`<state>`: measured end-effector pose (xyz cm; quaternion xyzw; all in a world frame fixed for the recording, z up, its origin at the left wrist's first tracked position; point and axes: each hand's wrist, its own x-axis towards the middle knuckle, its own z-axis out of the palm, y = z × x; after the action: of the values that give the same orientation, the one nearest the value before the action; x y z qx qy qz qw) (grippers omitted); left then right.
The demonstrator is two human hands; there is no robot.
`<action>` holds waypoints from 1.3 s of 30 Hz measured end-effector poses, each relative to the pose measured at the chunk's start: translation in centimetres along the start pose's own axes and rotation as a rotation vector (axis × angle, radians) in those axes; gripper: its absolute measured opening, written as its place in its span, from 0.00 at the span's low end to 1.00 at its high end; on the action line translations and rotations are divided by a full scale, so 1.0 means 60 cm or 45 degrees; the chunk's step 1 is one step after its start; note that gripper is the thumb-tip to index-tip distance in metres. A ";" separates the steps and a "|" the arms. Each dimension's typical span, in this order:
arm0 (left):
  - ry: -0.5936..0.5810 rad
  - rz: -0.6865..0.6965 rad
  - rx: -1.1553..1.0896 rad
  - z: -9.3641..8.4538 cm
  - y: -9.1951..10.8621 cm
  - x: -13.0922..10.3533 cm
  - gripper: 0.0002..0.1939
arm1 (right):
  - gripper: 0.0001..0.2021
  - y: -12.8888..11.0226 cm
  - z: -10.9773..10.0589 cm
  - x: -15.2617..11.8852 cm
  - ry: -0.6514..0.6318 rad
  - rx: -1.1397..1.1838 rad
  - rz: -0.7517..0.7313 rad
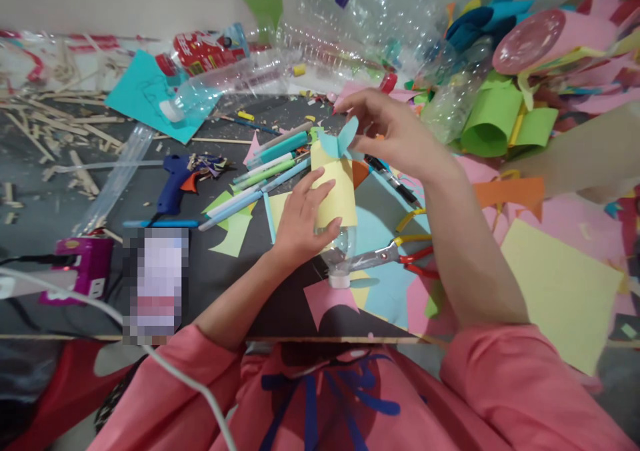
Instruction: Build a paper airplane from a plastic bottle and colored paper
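A small clear bottle with a white cap (340, 279) lies on the table, its cap toward me and its body wrapped in yellow paper (340, 194). Blue paper petals (341, 141) stand at its far end. My left hand (306, 221) rests on the left side of the wrapped bottle, fingers spread. Beside the petals is my right hand (395, 131), its thumb close to the blue paper and its fingers curled; whether it grips a petal is hard to make out. Scissors with red and yellow handles (393, 254) lie just right of the bottle neck.
Markers (277, 164), a blue glue gun (175, 181) and a phone (159, 281) are on the left. Plastic bottles (235, 81) line the back. Paper scraps and a yellow sheet (560, 291) cover the right. A white cable (195, 384) crosses the table edge at lower left.
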<state>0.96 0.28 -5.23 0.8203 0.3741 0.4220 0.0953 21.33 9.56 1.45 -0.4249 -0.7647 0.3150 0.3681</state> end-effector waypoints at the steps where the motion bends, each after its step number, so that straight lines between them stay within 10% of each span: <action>1: -0.004 -0.002 0.002 0.000 0.000 0.000 0.27 | 0.14 0.002 0.009 -0.011 0.072 -0.059 -0.018; 11: 0.090 0.054 0.032 0.002 0.005 0.007 0.25 | 0.09 0.002 0.091 -0.099 0.463 -0.355 -0.253; 39: 0.141 0.076 0.072 0.002 0.007 0.009 0.26 | 0.28 -0.037 0.102 -0.100 0.198 -0.665 -0.072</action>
<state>1.49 0.36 -4.79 0.8089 0.3661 0.4585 0.0385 17.53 2.26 -1.80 -0.5068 -0.8011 0.0632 0.3123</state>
